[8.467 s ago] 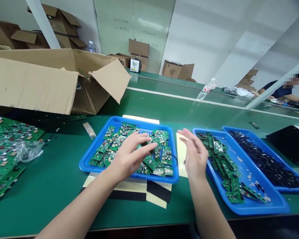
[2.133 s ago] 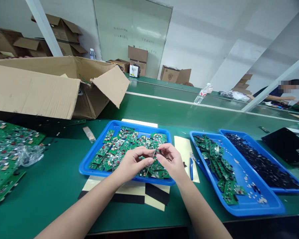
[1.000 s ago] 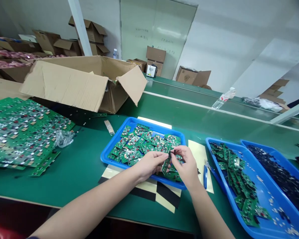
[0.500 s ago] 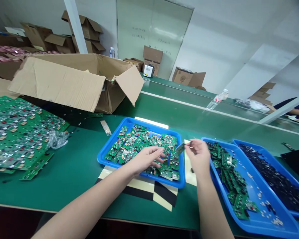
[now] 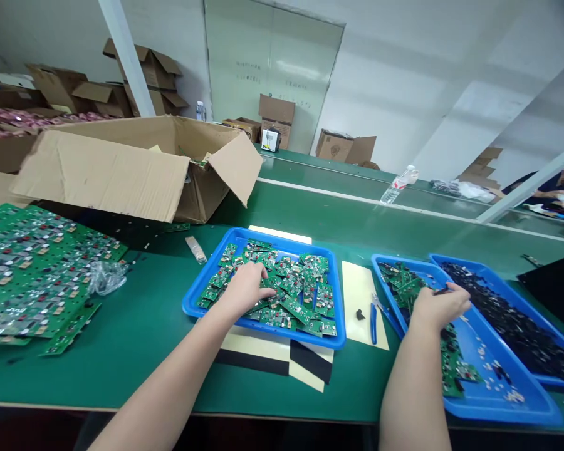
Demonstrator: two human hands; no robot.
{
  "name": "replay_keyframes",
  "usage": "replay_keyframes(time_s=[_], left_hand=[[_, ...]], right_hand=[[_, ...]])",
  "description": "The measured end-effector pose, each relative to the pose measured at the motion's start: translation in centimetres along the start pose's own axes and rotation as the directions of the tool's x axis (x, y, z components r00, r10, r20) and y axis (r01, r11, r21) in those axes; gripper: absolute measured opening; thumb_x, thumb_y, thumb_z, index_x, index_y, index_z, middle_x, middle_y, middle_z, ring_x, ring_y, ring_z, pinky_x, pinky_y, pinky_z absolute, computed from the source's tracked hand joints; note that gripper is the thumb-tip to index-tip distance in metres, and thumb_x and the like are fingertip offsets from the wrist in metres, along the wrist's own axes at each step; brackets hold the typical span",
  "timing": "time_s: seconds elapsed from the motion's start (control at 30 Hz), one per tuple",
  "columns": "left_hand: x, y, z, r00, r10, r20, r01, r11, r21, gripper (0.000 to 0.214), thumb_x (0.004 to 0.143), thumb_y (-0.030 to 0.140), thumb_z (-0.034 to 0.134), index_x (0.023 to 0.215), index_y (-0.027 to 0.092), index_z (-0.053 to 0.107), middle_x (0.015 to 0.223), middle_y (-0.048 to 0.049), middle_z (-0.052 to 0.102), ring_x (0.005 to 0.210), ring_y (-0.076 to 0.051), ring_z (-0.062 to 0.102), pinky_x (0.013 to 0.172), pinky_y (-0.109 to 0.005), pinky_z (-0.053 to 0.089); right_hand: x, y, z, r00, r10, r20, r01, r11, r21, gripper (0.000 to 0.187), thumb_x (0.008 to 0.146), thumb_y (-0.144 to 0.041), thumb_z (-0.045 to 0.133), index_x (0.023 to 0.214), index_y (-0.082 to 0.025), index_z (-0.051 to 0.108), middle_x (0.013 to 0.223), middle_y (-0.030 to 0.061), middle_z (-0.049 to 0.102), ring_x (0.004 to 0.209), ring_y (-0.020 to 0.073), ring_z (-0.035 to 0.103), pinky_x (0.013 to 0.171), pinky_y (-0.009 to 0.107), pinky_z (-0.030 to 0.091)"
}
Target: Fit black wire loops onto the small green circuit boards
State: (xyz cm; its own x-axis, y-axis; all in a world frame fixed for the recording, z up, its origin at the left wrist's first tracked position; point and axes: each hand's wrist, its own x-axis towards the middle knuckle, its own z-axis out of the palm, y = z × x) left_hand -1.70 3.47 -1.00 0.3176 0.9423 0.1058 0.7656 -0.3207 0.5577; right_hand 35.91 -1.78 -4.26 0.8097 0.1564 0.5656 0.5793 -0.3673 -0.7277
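On the green bench before you, your left hand (image 5: pixel 247 287) lies palm down on the small circuit boards (image 5: pixel 305 294) heaped in the left blue tray (image 5: pixel 193 300), fingers curled into the pile; whether they are closed on a board cannot be told. Your right hand (image 5: pixel 439 307) hovers over the middle blue tray (image 5: pixel 477 341), among its green boards (image 5: pixel 402 282), fingertips pinched together on a small dark piece (image 5: pixel 440 290) too small to identify. Between the trays, blue-handled cutters (image 5: pixel 373 315) rest on a yellow sheet (image 5: pixel 357 285). Just right of the middle tray, a third tray (image 5: pixel 451 258) holds black parts
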Motion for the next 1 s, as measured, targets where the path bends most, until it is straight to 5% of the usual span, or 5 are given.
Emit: replay_keyframes(time_s=[0.2, 0.43, 0.57, 0.8, 1.0], left_hand=[[0.1, 0.8, -1.1, 0.999, -0.033, 0.028, 0.041, 0.928, -0.371, 0.014, 0.072, 0.025, 0.060, 0.080, 0.016, 0.053, 0.065, 0.0010, 0.054, 0.061, -0.015, 0.054, 0.057, -0.027, 0.044], [-0.2, 1.9, -0.9, 0.993, 0.053, -0.108, -0.112, 0.730, -0.674, 0.021, 0.077, 0.026, 0.058, 0.095, 0.016, 0.055, 0.073, -0.0004, 0.053, 0.060, -0.012, 0.054, 0.046, -0.021, 0.044], [-1.0, 2.7, -0.4, 0.917, 0.222, -0.332, -0.377, 0.759, -0.531, 0.009, 0.079, 0.019, 0.057, 0.088, 0.017, 0.055, 0.082, -0.0030, 0.060, 0.070, -0.013, 0.059, 0.058, -0.023, 0.049], [-1.5, 3.2, 0.0, 0.788, 0.579, -0.207, -0.611, 0.697, -0.374, 0.015, 0.079, 0.005, 0.050, 0.074, 0.017, 0.056, 0.086, -0.0055, 0.067, 0.085, -0.015, 0.063, 0.078, -0.028, 0.050], [-1.9, 3.8, 1.5, 0.842, 0.492, -0.221, -0.537, 0.731, -0.421, 0.028, 0.072, 0.015, 0.065, 0.099, 0.019, 0.057, 0.108, -0.0103, 0.061, 0.104, -0.022, 0.056, 0.087, -0.036, 0.048]], right_hand=[[-3.0, -5.3, 0.2, 0.935, 0.072, 0.347, -0.248, 0.833, 0.494, 0.030, 0.067, -0.022, 0.056, 0.096, -0.017, 0.051, 0.085, 0.0060, 0.056, 0.072, 0.0208, 0.061, 0.072, 0.040, 0.051], [-13.0, -11.8, -1.8, 0.197, -0.321, 0.926, -0.688, 0.628, 0.364, 0.025, 0.069, -0.033, 0.069, 0.087, -0.019, 0.057, 0.079, 0.0001, 0.059, 0.069, 0.0155, 0.065, 0.061, 0.029, 0.053], [-14.7, -12.5, -2.6, -0.040, -0.270, 0.962, -0.861, 0.498, 0.104, 0.031, 0.067, -0.039, 0.072, 0.087, -0.021, 0.055, 0.074, -0.0020, 0.060, 0.067, 0.0135, 0.066, 0.057, 0.023, 0.052], [-13.2, -13.1, -3.0, 0.086, -0.048, 0.995, -0.940, 0.328, 0.097, 0.039, 0.051, -0.023, 0.082, 0.082, -0.021, 0.058, 0.063, -0.0092, 0.058, 0.051, 0.0040, 0.057, 0.053, 0.016, 0.050], [-13.4, -13.4, -3.3, 0.066, -0.001, 0.998, -0.958, 0.281, 0.063, 0.037, 0.051, -0.019, 0.081, 0.081, -0.021, 0.058, 0.061, -0.0091, 0.058, 0.048, 0.0037, 0.055, 0.050, 0.015, 0.049]])
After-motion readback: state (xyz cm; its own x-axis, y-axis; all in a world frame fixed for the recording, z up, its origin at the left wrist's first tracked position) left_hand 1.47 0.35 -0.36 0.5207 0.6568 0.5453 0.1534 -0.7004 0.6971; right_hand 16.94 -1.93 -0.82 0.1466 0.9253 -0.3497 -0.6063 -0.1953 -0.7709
